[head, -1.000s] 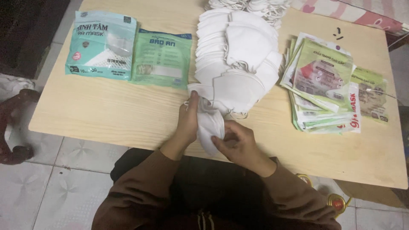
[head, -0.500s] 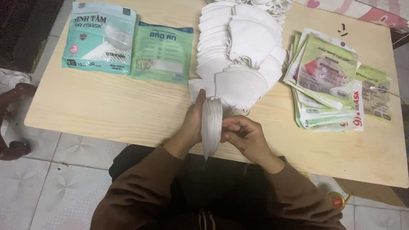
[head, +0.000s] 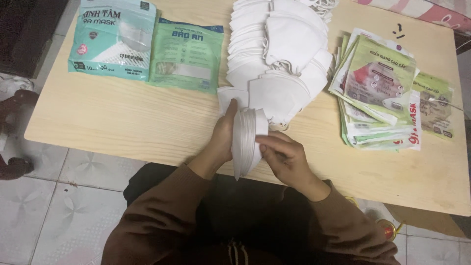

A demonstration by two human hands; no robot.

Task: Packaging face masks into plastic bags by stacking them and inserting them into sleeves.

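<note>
A thin stack of folded white face masks (head: 245, 140) stands on edge at the near side of the wooden table (head: 122, 118). My left hand (head: 221, 140) presses flat against the stack's left face. From the right, my right hand (head: 282, 157) pinches the same stack with its fingertips. Just beyond lies a big heap of loose white masks (head: 279, 54), fanned out toward the table's far edge.
A teal mask package (head: 113, 39) and a green mask package (head: 186, 54) lie at the far left. A pile of flat green and white empty pouches (head: 382, 93) sits at the right. Tiled floor (head: 59, 196) lies below the table's near edge.
The masks in my hands have gone from lying loosely cupped to standing on edge as a squared stack. Both hands have closed in on its two sides.
</note>
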